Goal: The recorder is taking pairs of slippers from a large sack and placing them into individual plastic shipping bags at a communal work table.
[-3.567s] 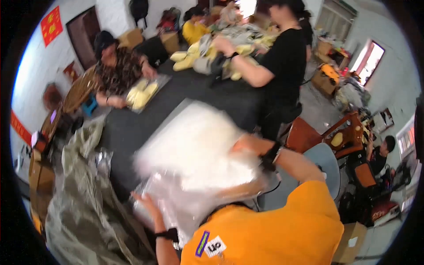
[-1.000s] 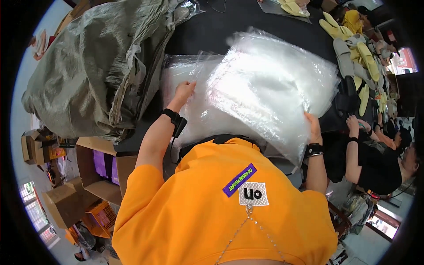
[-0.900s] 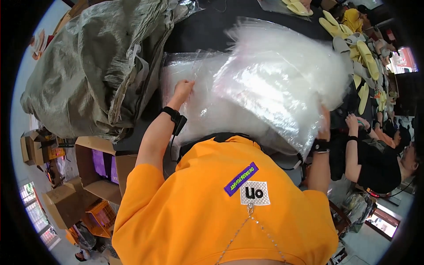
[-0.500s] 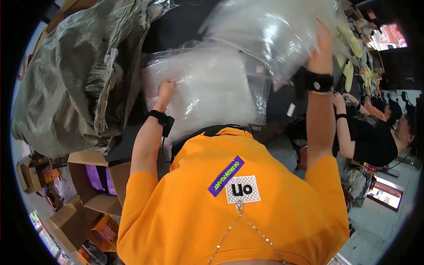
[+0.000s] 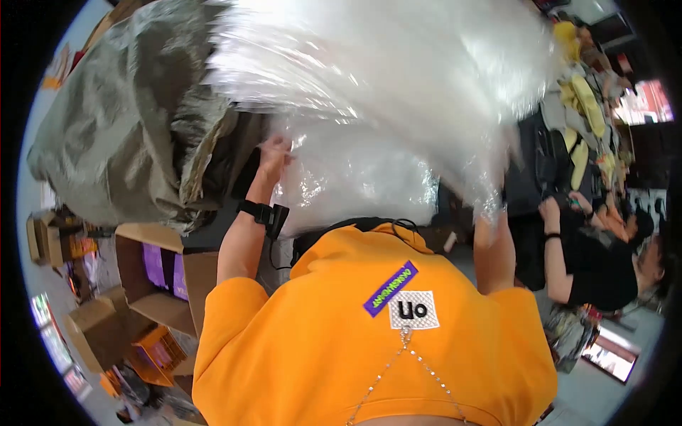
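Observation:
A large stack of clear plastic bags (image 5: 398, 64) is lifted and fanned across the top of the view, smeared by motion. My right hand (image 5: 510, 145) is at its right side, mostly covered by the plastic; the sheets hang over the wrist. Below lies another pile of clear plastic bags (image 5: 355, 170), flat in front of my body on the dark table. At that pile's left edge my left hand (image 5: 275, 155) is closed, gripping the plastic with curled fingers. The raised stack covers the far part of the lower pile.
A big grey-green woven sack (image 5: 121, 121) stands at the left. Cardboard boxes (image 5: 153, 284) and an orange crate (image 5: 160, 351) sit below it. At the right, a person in black (image 5: 604, 263) works near yellow items (image 5: 582, 106). A small white piece (image 5: 450, 242) lies near the table's edge.
The raised bag stack has swung left and nearer, spreading over the lower pile and the sack's edge. My right hand has come down toward me behind the plastic. My left hand stays at the pile's left edge.

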Demonstrator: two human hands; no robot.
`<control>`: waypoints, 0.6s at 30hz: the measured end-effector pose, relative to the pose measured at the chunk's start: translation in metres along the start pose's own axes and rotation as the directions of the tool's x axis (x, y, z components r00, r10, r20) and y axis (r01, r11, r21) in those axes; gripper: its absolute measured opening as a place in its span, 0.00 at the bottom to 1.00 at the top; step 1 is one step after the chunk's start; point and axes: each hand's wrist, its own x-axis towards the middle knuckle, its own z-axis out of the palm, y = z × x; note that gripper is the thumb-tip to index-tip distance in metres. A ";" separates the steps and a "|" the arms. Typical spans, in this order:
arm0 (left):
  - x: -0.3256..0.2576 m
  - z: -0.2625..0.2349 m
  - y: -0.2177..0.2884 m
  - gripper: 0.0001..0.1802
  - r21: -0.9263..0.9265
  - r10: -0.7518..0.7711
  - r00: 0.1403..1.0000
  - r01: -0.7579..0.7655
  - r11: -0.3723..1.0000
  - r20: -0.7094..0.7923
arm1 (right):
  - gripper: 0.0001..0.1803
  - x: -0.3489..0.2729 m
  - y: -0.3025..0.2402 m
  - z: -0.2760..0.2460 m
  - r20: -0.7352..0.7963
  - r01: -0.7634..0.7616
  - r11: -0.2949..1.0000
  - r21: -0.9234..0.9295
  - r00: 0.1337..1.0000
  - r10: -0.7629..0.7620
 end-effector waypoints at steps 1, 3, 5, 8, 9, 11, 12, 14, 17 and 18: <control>0.004 -0.003 0.000 0.04 -0.030 -0.007 1.000 0.007 1.000 -0.029 | 0.18 0.012 0.003 -0.020 0.021 -0.081 0.994 0.072 0.997 0.080; -0.007 0.001 0.014 0.06 0.317 0.077 0.997 -0.063 0.946 -0.032 | 0.18 0.019 0.030 -0.039 0.080 -0.271 0.938 0.215 0.962 0.260; -0.008 -0.014 -0.012 0.09 0.573 0.263 0.929 -0.071 0.817 -0.260 | 0.17 0.005 0.021 0.002 -0.056 -0.470 0.846 0.252 0.865 0.498; -0.013 -0.016 -0.014 0.17 0.652 0.250 0.930 -0.015 0.758 -0.269 | 0.17 -0.020 0.031 -0.020 -0.135 -0.555 0.769 0.316 0.776 0.616; -0.014 -0.017 -0.015 0.19 0.655 0.244 0.926 0.004 0.755 -0.288 | 0.17 -0.031 0.033 -0.029 -0.203 -0.475 0.879 0.038 0.858 0.472; -0.021 -0.008 0.001 0.21 0.653 0.131 0.945 0.104 0.750 -0.301 | 0.17 -0.039 0.046 -0.035 -0.199 -0.176 0.854 -0.489 0.976 0.087; -0.031 -0.007 0.004 0.22 0.724 0.271 0.916 0.030 0.689 -0.296 | 0.17 -0.040 0.050 -0.032 -0.224 -0.188 0.882 -0.432 0.970 0.097; -0.047 -0.017 0.021 0.24 0.800 0.424 0.861 -0.036 0.599 -0.279 | 0.16 -0.038 0.044 -0.028 -0.284 -0.405 0.914 0.018 0.875 0.393; -0.069 -0.022 0.082 0.21 0.906 0.600 0.784 -0.356 0.229 0.156 | 0.21 -0.028 0.072 -0.055 -0.156 -0.566 0.722 0.397 0.734 0.661; -0.077 -0.018 0.109 0.21 0.784 0.459 0.858 -0.443 0.435 0.230 | 0.20 -0.027 0.068 -0.048 -0.106 -0.574 0.683 0.451 0.725 0.680</control>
